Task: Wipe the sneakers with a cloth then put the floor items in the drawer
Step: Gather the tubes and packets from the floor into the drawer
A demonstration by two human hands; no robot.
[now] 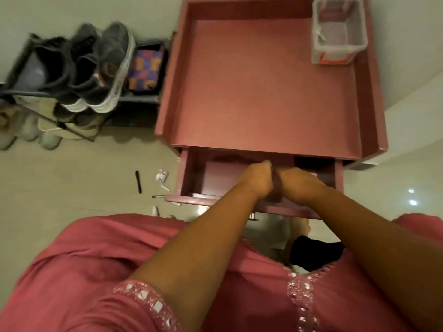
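Observation:
The pink drawer of the cabinet stands pulled out. Both my hands reach into it side by side. My left hand is curled like a fist, and my right hand points down into the drawer with its fingers hidden. A dark blurred patch lies between them, and I cannot tell whether either hand holds anything. Left of the drawer, a black pen-like stick, a small white packet and several small bits lie on the floor. The grey sneakers sit on a shoe rack at the left.
The cabinet top carries a clear plastic basket at its back right corner. A patterned pouch lies on the rack beside the sneakers, with pale shoes below. Something black lies on the floor by my lap.

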